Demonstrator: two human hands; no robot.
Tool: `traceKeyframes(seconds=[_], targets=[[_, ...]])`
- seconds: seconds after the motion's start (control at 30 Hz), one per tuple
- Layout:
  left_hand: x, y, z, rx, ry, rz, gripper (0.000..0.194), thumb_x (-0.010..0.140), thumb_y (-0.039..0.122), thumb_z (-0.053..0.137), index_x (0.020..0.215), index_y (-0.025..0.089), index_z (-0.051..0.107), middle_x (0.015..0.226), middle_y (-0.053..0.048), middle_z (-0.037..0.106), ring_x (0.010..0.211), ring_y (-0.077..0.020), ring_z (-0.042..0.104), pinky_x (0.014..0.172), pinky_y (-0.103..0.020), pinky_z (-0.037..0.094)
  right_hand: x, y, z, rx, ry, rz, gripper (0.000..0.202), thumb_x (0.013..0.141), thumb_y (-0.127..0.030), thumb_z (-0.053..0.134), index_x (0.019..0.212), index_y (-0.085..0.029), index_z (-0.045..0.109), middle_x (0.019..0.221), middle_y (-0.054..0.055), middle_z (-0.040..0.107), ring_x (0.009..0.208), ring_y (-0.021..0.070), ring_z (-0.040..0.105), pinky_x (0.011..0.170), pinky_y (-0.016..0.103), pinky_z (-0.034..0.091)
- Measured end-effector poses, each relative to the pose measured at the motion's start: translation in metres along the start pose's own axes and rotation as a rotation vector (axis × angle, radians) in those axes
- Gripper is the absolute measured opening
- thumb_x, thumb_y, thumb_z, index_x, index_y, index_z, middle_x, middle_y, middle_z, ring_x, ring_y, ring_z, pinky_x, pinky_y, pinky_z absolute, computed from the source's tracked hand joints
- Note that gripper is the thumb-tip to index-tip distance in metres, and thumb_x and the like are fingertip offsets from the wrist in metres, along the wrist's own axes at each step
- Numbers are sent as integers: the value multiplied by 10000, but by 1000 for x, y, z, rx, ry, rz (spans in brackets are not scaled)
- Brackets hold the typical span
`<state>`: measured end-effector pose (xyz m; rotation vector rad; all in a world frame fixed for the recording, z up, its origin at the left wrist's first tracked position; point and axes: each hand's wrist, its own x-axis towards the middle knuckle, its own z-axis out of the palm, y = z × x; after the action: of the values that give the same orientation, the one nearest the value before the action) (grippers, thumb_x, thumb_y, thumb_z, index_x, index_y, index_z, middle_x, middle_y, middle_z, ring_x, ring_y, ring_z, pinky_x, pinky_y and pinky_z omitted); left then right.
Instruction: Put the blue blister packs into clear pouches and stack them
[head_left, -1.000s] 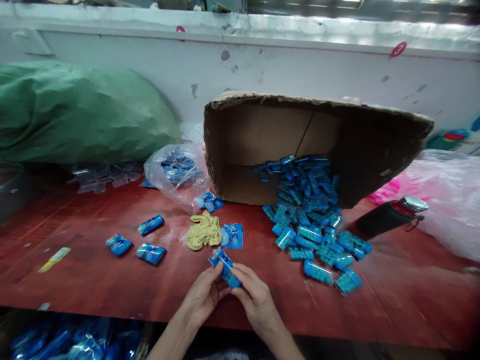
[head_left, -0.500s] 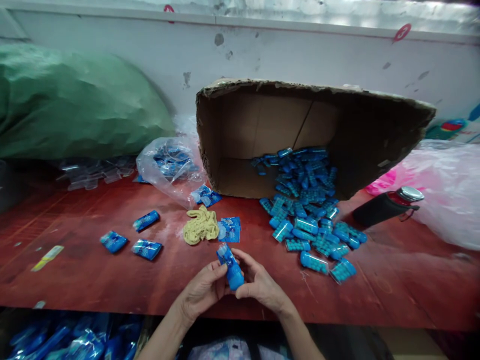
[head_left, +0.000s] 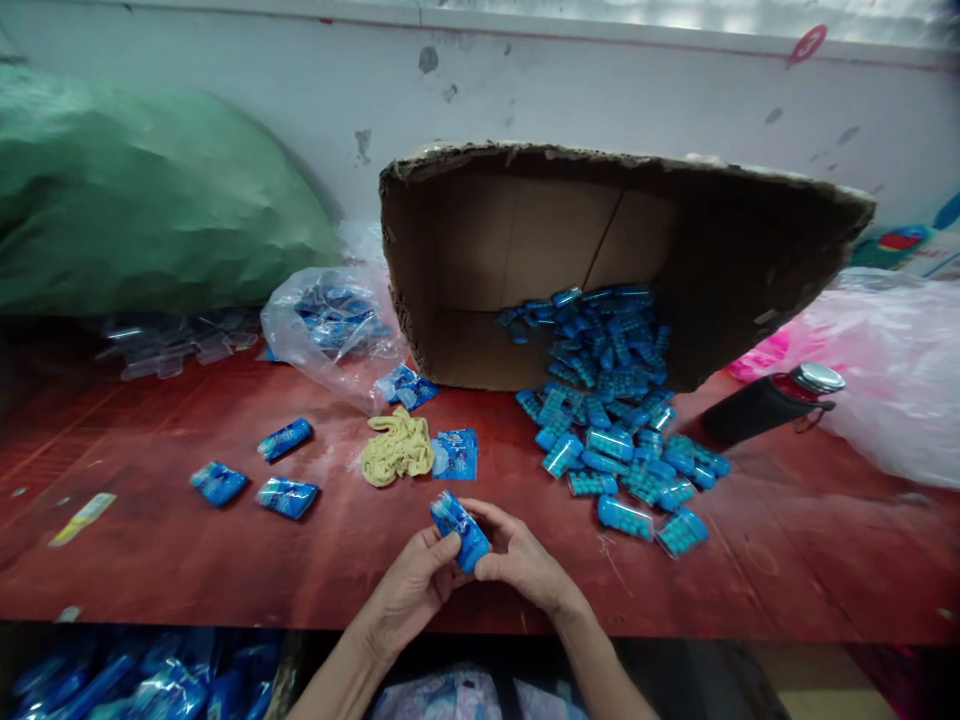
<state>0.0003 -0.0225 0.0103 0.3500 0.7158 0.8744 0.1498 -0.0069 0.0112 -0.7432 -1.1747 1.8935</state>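
Note:
Near the table's front edge, both my hands hold a small blue printed packet (head_left: 460,532), tilted with its clear-looking end away from me. My left hand (head_left: 420,575) grips its left side, thumb on top. My right hand (head_left: 521,560) closes on its right side, with the thumb at the near end. Just beyond lie a flat blue printed wrapper (head_left: 456,455) and a crumpled yellow cloth (head_left: 395,450). To the left sit three similar blue packets (head_left: 288,497). On the right, a heap of clear, blue-ended capsule-shaped containers (head_left: 609,445) with small blue-green beads spills from a cardboard box (head_left: 465,355).
A clear bag of blue wrappers (head_left: 330,320) stands left of the box, before a big green sack (head_left: 150,200). A black bottle (head_left: 757,408) leans at right beside pinkish plastic bags (head_left: 885,380). A yellow-and-white strip (head_left: 82,518) lies far left. Blue packages (head_left: 150,675) fill the space below the table.
The packet has turned slightly in my hands and its printed face shows more broadly. Both hands still hold it in about the same place. The view has shifted a little.

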Motion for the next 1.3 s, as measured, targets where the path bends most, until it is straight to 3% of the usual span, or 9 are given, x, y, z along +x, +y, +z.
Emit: traceKeyframes(seconds=[0.17, 0.4, 0.53, 0.63, 0.7, 0.9, 1.1, 1.2, 1.3], targets=[[-2, 2, 7, 7, 45, 27, 126, 743, 233, 576, 789, 140, 649, 733, -38, 674, 676, -124, 600, 720, -279, 456, -1, -1, 4, -90, 78, -35, 507, 667, -199, 655, 1153, -256, 523, 1110, 18, 586, 1006, 207, 523, 876, 340, 394], [-5, 8, 16, 54, 177, 80, 148, 731, 289, 586, 752, 149, 628, 760, -37, 679, 769, -157, 606, 767, -302, 442, -3, 6, 21, -406, 473, -131, 139, 684, -165, 618, 820, -197, 616, 837, 2, 590, 797, 163, 544, 747, 263, 427], [-2, 3, 15, 116, 281, 122, 170, 688, 312, 628, 737, 151, 599, 711, -24, 668, 680, -145, 604, 658, -271, 458, -5, 9, 30, -384, 541, -102, 116, 697, -177, 604, 812, -194, 605, 801, 11, 616, 772, 178, 558, 728, 276, 441], [1, 2, 11, 139, 411, 150, 191, 649, 315, 662, 723, 164, 572, 637, 14, 643, 565, -109, 572, 545, -234, 448, -7, 8, 36, -390, 539, -119, 116, 726, -192, 584, 841, -193, 601, 823, 21, 623, 778, 182, 566, 719, 277, 448], [2, 5, 8, 134, 435, 140, 191, 641, 307, 670, 695, 156, 567, 600, 20, 634, 538, -99, 562, 551, -234, 455, -7, 9, 38, -427, 539, -161, 116, 728, -180, 586, 842, -199, 599, 837, 18, 610, 794, 177, 562, 732, 272, 442], [-4, 16, 7, 66, 245, 35, 177, 714, 280, 606, 812, 135, 630, 716, -43, 684, 669, -135, 617, 676, -273, 479, -5, 16, 30, -320, 482, -226, 327, 660, -127, 641, 960, -235, 571, 950, 4, 573, 904, 176, 537, 828, 286, 416], [-8, 18, -1, -11, 30, -49, 221, 753, 230, 564, 943, 138, 631, 830, -87, 694, 822, -178, 628, 715, -273, 469, -6, 18, 19, -4, 254, -57, 549, 631, -163, 674, 1139, -264, 495, 1036, 6, 575, 857, 167, 559, 754, 298, 465], [-5, 14, -2, -9, 31, -44, 198, 738, 214, 584, 908, 132, 645, 802, -82, 695, 794, -167, 632, 719, -258, 465, -7, 16, 17, 21, 227, -50, 550, 618, -151, 683, 1128, -274, 517, 1000, -11, 578, 830, 149, 556, 738, 273, 463], [-2, 8, 3, -4, 115, -11, 180, 717, 242, 609, 846, 125, 656, 719, -68, 690, 695, -143, 630, 674, -236, 468, -7, 19, 16, -2, 266, -56, 529, 617, -144, 675, 1112, -269, 537, 967, -10, 569, 821, 148, 550, 714, 260, 466]])
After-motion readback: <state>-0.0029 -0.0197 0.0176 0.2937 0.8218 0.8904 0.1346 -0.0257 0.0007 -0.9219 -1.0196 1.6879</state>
